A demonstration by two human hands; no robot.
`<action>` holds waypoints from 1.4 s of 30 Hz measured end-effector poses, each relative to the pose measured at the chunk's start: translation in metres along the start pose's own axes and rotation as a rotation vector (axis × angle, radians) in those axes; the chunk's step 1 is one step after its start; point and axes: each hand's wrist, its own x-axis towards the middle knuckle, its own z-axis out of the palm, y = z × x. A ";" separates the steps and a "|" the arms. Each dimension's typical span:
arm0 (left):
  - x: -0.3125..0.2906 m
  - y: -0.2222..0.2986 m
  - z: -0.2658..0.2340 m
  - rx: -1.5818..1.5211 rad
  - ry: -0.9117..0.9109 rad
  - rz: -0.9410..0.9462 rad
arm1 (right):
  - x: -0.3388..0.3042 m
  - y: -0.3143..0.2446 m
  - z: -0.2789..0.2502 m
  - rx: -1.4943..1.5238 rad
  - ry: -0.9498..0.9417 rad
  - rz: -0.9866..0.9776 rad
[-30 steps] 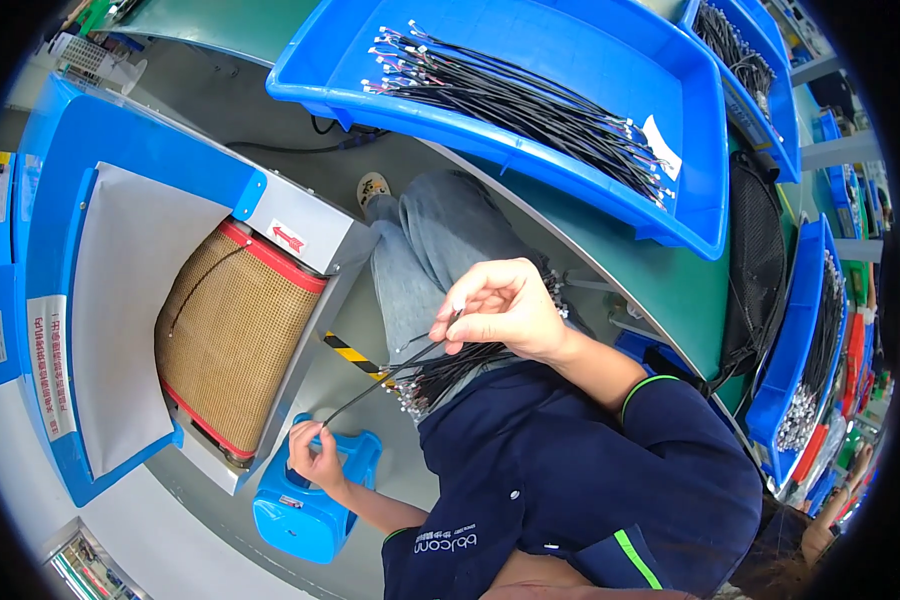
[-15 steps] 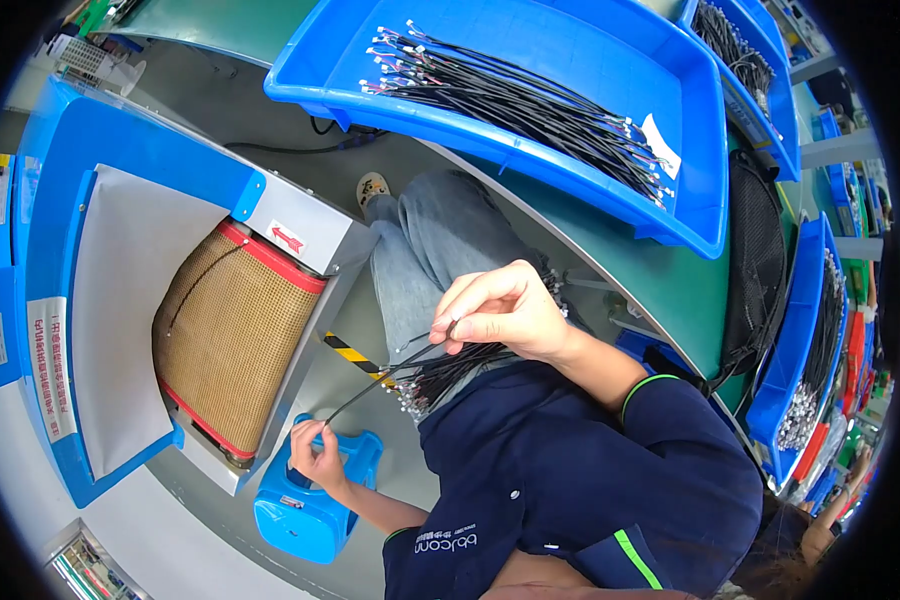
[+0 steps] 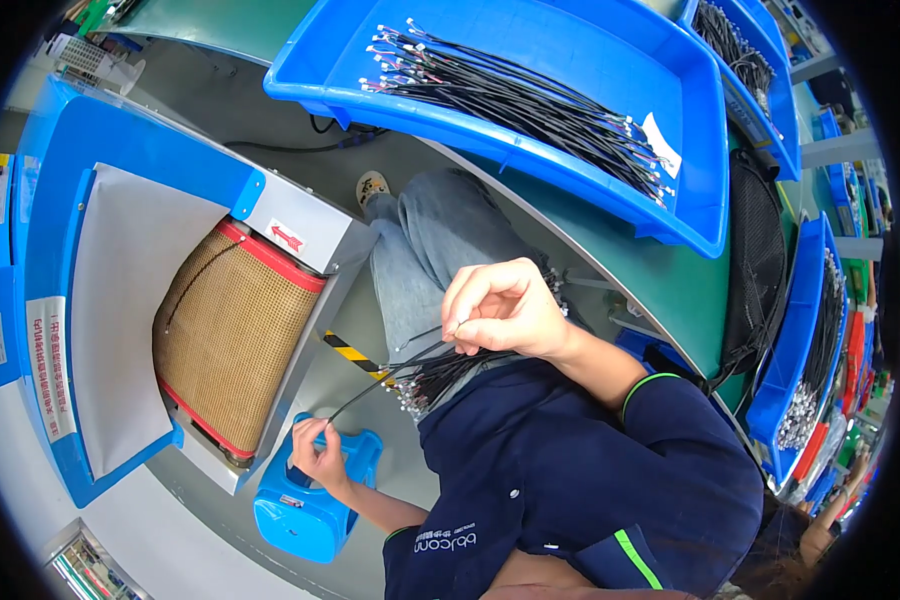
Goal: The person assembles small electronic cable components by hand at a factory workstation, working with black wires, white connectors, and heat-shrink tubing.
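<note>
A thin black cable (image 3: 370, 389) stretches slantwise between my two hands above my lap. My left hand (image 3: 317, 455), lower and to the left, pinches its lower end between thumb and fingertips. Higher up, my right hand (image 3: 505, 310) grips the other end in a thumb-and-finger pinch, which hides part of it. Just below that hand, a bundle of black cables (image 3: 460, 372) with small pale connectors lies across my lap. Another cable (image 3: 195, 282) rests on the brown mesh conveyor belt (image 3: 235, 335) of the blue and white machine at left.
A large blue tray (image 3: 700, 130) of black cables stands on the green table (image 3: 610, 245) ahead. More blue trays (image 3: 815, 290) line the right side. Below my left hand is a blue plastic stool (image 3: 300, 525). A black mesh bag (image 3: 755, 265) hangs at the table's right.
The cable on the mesh belt has shifted slightly towards the machine's inside. My right hand's fingers have moved a little on the held cable; my left hand has barely moved.
</note>
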 end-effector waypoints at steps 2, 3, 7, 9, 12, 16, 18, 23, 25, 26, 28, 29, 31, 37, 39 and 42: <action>-0.001 -0.001 0.000 0.008 0.000 0.005 | 0.002 -0.003 0.000 -0.071 0.039 0.036; -0.002 -0.001 0.000 0.015 -0.001 0.010 | 0.002 -0.003 0.001 -0.071 0.039 0.037; -0.002 -0.002 0.001 0.016 -0.001 0.010 | 0.002 -0.001 0.001 -0.058 0.095 0.038; -0.002 -0.003 0.002 0.007 0.005 0.012 | 0.002 -0.002 0.001 -0.075 0.083 0.037; -0.001 -0.003 0.002 0.013 0.019 0.011 | 0.003 -0.003 0.004 -0.069 0.160 0.070; 0.002 0.000 0.007 0.057 0.018 -0.009 | 0.005 0.004 0.005 -0.180 0.145 -0.038; 0.003 0.004 0.015 0.070 -0.050 -0.031 | 0.007 0.005 0.011 -0.170 0.141 -0.068; 0.031 0.035 0.028 0.005 -0.165 -0.071 | 0.018 0.002 0.037 0.080 0.119 -0.103; 0.053 0.053 0.022 -0.012 -0.148 -0.097 | 0.021 0.002 0.048 0.060 0.089 -0.096; 0.064 0.061 0.019 -0.067 -0.058 0.003 | 0.021 0.003 0.054 0.036 0.069 -0.090; 0.085 0.083 0.014 -0.167 0.120 0.196 | 0.022 0.003 0.071 0.031 0.127 -0.014; 0.096 0.097 0.014 -0.166 0.122 0.197 | 0.023 0.003 0.077 0.022 0.191 0.056; 0.111 0.131 0.008 -0.284 0.260 0.427 | 0.022 0.008 0.087 0.043 0.145 0.072; 0.128 0.155 0.014 -0.164 0.234 0.492 | 0.021 0.011 0.093 -0.064 0.076 0.030; 0.127 0.155 0.012 -0.105 0.236 0.485 | 0.021 0.012 0.093 -0.076 0.066 0.014; 0.127 0.156 0.013 -0.069 0.200 0.504 | 0.020 0.014 0.091 -0.115 0.076 -0.017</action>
